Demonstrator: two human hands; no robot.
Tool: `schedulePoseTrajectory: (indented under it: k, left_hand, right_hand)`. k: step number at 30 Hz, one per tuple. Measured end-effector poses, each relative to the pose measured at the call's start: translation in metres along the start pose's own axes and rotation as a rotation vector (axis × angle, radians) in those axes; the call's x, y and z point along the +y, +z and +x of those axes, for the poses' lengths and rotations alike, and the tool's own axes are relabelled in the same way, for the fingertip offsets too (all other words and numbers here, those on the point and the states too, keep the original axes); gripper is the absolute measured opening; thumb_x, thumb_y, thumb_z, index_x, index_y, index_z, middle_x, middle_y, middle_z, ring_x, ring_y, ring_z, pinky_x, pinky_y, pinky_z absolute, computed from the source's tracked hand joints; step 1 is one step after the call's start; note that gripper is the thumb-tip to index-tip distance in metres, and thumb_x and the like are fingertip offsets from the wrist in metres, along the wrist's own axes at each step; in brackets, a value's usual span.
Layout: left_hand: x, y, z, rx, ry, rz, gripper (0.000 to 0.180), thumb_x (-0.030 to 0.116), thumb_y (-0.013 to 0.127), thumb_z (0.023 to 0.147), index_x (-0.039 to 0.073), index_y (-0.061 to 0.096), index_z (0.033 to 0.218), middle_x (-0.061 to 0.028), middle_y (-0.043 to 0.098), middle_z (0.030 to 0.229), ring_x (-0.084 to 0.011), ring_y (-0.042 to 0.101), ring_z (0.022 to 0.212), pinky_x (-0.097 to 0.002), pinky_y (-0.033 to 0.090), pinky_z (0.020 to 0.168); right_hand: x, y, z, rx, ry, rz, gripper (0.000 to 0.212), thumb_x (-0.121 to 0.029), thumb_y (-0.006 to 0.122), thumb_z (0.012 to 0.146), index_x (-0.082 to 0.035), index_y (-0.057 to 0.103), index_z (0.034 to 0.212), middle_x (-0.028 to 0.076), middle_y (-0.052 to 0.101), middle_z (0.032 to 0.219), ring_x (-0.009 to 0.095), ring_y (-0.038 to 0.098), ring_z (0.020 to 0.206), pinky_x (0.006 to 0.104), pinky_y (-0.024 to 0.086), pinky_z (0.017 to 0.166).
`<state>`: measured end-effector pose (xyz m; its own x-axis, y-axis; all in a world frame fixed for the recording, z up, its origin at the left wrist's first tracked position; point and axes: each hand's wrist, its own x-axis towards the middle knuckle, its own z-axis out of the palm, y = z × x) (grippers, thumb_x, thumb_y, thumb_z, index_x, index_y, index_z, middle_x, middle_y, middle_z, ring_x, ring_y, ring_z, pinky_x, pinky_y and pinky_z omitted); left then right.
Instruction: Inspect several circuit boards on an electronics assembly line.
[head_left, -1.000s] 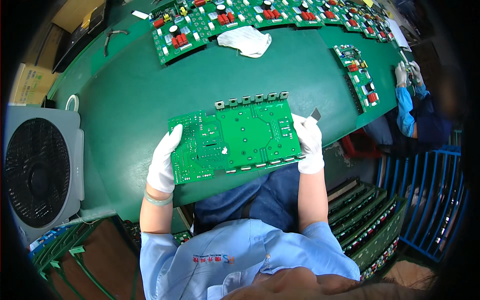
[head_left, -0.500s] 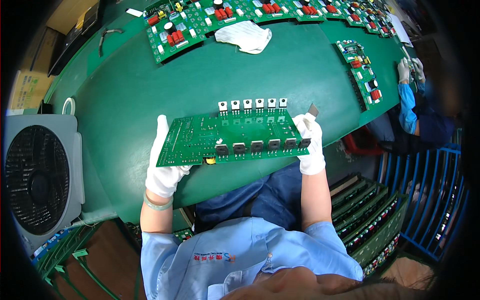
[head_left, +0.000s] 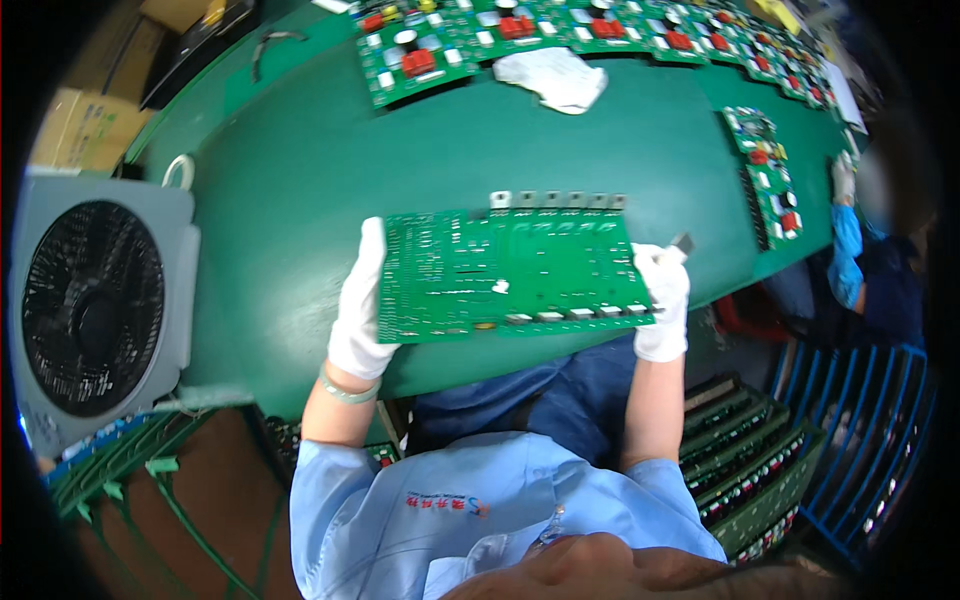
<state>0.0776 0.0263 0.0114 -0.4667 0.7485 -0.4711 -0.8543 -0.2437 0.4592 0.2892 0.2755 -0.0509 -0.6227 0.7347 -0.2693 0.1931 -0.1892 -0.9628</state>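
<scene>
In the head view, a circuit board (head_left: pixel 560 275) is gripped at its ends by the left hand (head_left: pixel 361 302) and right hand (head_left: pixel 663 302) above the desk (head_left: pixel 290 220) by its near edge, tabbed parts (head_left: pixel 551 202) already fitted, not yet set down like the populated boards (head_left: pixel 440 50) along the far edge.

Red lettering (head_left: pixel 437 503) beside a small emblem (head_left: pixel 480 510) on the light-blue shirt (head_left: pixel 400 545) and blurred print (head_left: pixel 100 143) on the cardboard box (head_left: pixel 62 128).
</scene>
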Motion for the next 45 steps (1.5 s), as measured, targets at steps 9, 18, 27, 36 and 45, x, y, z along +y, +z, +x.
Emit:
schedulePoseTrajectory:
  k: [9,18,27,36,45]
  left_hand:
    - [-0.01,-0.005,-0.003,-0.337,0.225,0.132,0.062,0.043,0.037,0.101,-0.002,0.034,0.144,-0.0145,0.033,0.151,-0.0266,0.039,0.135,-0.0431,0.03,0.112]
    - [-0.009,-0.027,-0.019,-0.228,0.166,0.237,0.066,0.043,0.054,0.095,-0.001,0.037,0.141,-0.0122,0.046,0.141,-0.0222,0.048,0.126,-0.0384,0.036,0.108]
    - [-0.013,-0.032,-0.02,-0.235,0.241,0.315,0.063,0.041,0.052,0.095,-0.002,0.039,0.14,-0.0112,0.049,0.137,-0.0213,0.048,0.125,-0.0365,0.037,0.105]
    - [-0.012,-0.034,-0.016,-0.254,0.263,0.353,0.063,0.042,0.053,0.094,-0.003,0.042,0.138,-0.0121,0.051,0.135,-0.0221,0.05,0.122,-0.0365,0.038,0.105]
    - [-0.013,-0.039,-0.016,-0.224,0.249,0.322,0.068,0.043,0.058,0.091,-0.003,0.042,0.138,-0.0125,0.05,0.137,-0.0238,0.05,0.124,-0.038,0.039,0.105]
  right_hand:
    - [0.021,-0.02,0.005,-0.107,-0.794,-0.648,0.03,-0.001,0.07,0.072,-0.003,0.065,0.101,0.015,0.067,0.09,0.029,0.064,0.077,0.0367,0.046,0.066]
    - [0.024,-0.016,0.001,-0.147,-0.235,0.074,0.013,-0.001,0.062,0.086,0.003,0.065,0.098,0.013,0.066,0.093,0.016,0.063,0.078,0.0266,0.049,0.067]
    - [0.004,-0.002,-0.003,-0.114,-0.068,0.31,0.015,-0.002,0.059,0.087,0.005,0.064,0.099,0.008,0.066,0.088,0.01,0.06,0.073,0.0211,0.046,0.063]
    - [0.01,-0.007,-0.002,-0.114,-0.136,0.158,0.016,-0.003,0.06,0.087,0.006,0.065,0.1,0.008,0.066,0.089,0.011,0.06,0.073,0.0218,0.046,0.064]
    - [0.008,-0.001,-0.003,-0.084,-0.061,0.307,0.019,-0.003,0.061,0.087,0.006,0.064,0.103,0.007,0.066,0.089,0.011,0.061,0.073,0.0223,0.046,0.064]
